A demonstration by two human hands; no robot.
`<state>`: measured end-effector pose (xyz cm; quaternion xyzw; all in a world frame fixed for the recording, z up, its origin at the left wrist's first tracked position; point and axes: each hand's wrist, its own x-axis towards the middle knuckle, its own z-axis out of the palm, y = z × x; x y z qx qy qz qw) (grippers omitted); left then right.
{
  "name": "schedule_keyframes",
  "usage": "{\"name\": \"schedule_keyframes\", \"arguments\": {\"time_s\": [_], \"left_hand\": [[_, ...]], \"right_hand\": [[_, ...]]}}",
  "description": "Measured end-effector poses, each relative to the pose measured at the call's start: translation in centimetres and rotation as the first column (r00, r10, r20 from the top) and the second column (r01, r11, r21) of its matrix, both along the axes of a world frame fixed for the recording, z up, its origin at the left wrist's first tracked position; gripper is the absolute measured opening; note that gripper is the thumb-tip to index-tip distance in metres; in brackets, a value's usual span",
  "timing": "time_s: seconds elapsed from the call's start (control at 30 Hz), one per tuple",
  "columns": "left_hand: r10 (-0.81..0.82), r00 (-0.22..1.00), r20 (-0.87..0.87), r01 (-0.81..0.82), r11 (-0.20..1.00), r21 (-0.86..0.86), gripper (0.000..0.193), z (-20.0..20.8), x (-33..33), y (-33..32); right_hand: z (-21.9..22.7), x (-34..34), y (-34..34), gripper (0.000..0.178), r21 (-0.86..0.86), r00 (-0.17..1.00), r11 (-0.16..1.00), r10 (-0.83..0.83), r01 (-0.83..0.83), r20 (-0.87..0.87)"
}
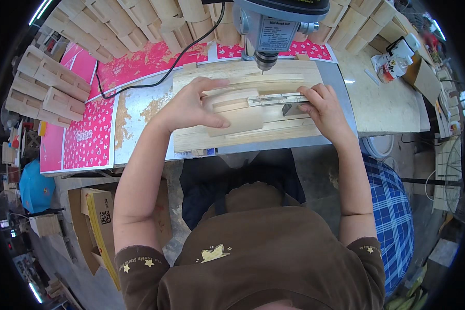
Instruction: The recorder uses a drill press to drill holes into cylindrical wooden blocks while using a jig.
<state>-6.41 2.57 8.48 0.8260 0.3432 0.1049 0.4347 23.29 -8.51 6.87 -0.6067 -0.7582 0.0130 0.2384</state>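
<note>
A pale wooden block (pixel 243 121) with a long groove lies on a wooden board (pixel 191 143) beneath the bench drill (pixel 266 59). My left hand (pixel 194 106) grips the block's left end, thumb on the near side and fingers over the far side. In my right hand (pixel 323 106), thumb and fingers pinch the right end of a narrow, light metal strip (pixel 274 99). The strip's left end rests over the block's groove. A small dark metal plate (pixel 288 108) hangs below the strip, near my right fingertips. The drill bit is above and behind the strip, apart from it.
Stacked wooden blocks (pixel 51 85) stand at left, with more rows along the back. A black cable (pixel 178 59) curves across the pink covering (pixel 88 137). A clear jar (pixel 392 67) stands at right. A blue plaid cover (pixel 390 206) is beside my right arm, and a cardboard box (pixel 95 217) is lower left.
</note>
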Motion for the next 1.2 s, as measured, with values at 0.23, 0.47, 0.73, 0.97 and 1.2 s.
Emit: {"name": "schedule_keyframes", "arguments": {"time_s": [0.23, 0.47, 0.73, 0.97, 1.2], "left_hand": [[0.484, 0.654, 0.582, -0.421, 0.871, -0.252, 0.081, -5.1, 5.6, -6.7], [0.350, 0.722, 0.597, -0.621, 0.708, 0.336, 0.072, -8.1, 4.9, -7.8], [0.471, 0.832, 0.292, -0.542, 0.804, 0.247, 0.063, -8.9, 2.5, -4.0], [0.353, 0.900, 0.255, -0.436, 0.722, 0.538, 0.057, -9.5, 2.1, -2.5], [0.320, 0.911, 0.259, -0.410, 0.760, 0.504, 0.055, -9.7, 2.0, -2.5]], "right_hand": [[-0.4, -0.8, -0.5, 0.036, 0.047, 0.999, 0.999, -0.014, 0.012, 0.030], [-0.6, -0.2, 1.4, 0.034, 0.028, 0.996, 0.996, -0.085, 0.086, -0.040], [-1.9, -1.3, 5.1, 0.036, 0.134, 0.996, 0.990, -0.030, 0.041, -0.086], [2.0, -0.6, 5.1, 0.034, 0.390, 0.864, 0.919, 0.244, -0.060, -0.441], [16.2, 0.8, 12.2, 0.025, 0.390, 0.815, 0.919, 0.188, 0.050, -0.548]]}}
